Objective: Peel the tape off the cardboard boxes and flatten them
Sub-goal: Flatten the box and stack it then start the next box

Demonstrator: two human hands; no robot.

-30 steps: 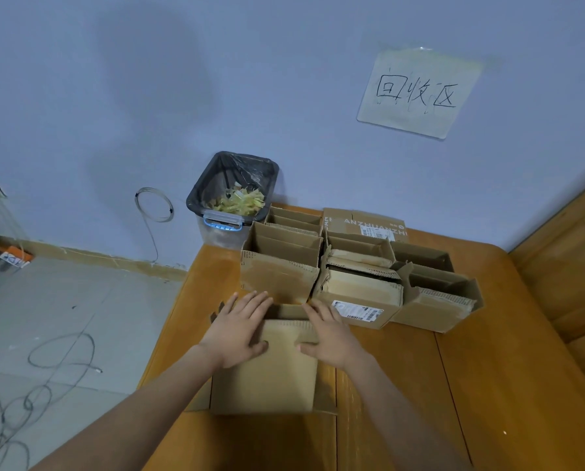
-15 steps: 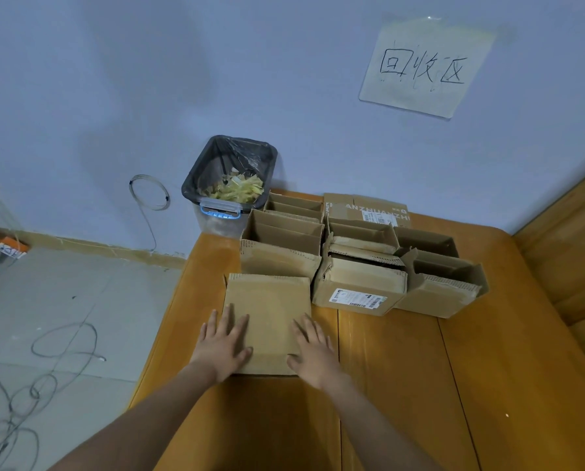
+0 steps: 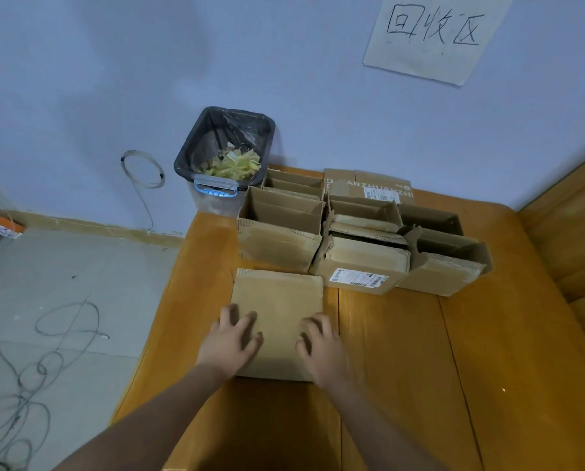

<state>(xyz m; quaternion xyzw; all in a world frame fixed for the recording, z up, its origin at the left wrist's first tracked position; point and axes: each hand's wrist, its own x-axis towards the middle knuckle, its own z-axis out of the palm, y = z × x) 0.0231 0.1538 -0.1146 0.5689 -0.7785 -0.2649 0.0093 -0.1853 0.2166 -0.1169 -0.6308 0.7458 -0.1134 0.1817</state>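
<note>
A flattened brown cardboard box [image 3: 277, 300] lies on the wooden table [image 3: 420, 368] in front of me. My left hand [image 3: 231, 341] presses on its near left part, fingers spread. My right hand [image 3: 320, 348] presses on its near right edge, fingers slightly bent and blurred. Behind the flat box stands a cluster of several opened cardboard boxes: one at the left [image 3: 279, 232], one with a shipping label [image 3: 360, 266] in the middle, one at the right [image 3: 447, 263].
A bin with a black liner [image 3: 225, 154] holds yellowish peeled tape and stands off the table's far left corner. A paper sign [image 3: 434, 32] hangs on the wall. Cables [image 3: 46, 334] lie on the floor at the left. Wooden furniture [image 3: 570, 226] borders the right.
The box went from partly open to folded flat on the table. Both hands slid from its far part toward its near end and keep pressing.
</note>
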